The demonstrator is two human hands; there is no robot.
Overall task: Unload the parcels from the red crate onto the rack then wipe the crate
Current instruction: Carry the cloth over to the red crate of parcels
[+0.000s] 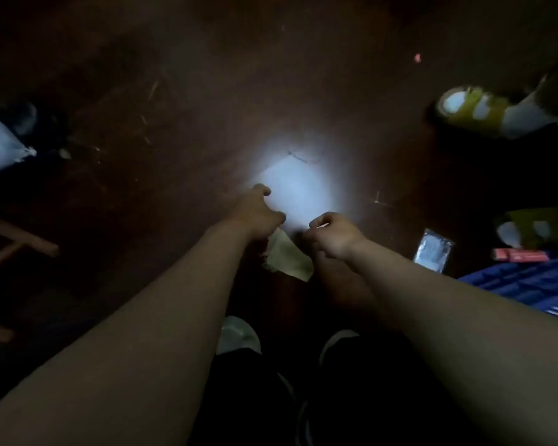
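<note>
Dim storeroom, dark scuffed floor [207, 91], blue crate [535, 284], parcels

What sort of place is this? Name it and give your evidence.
Probably a dim storeroom or parcel-sorting room. A pale parcel lies on the dark scuffed floor, a blue slatted crate sits at the right, and a small plastic packet lies loose beside it.

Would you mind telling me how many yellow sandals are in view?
2: one yellow sandal at upper right, another at the right edge, dim and partly cut off.
</note>
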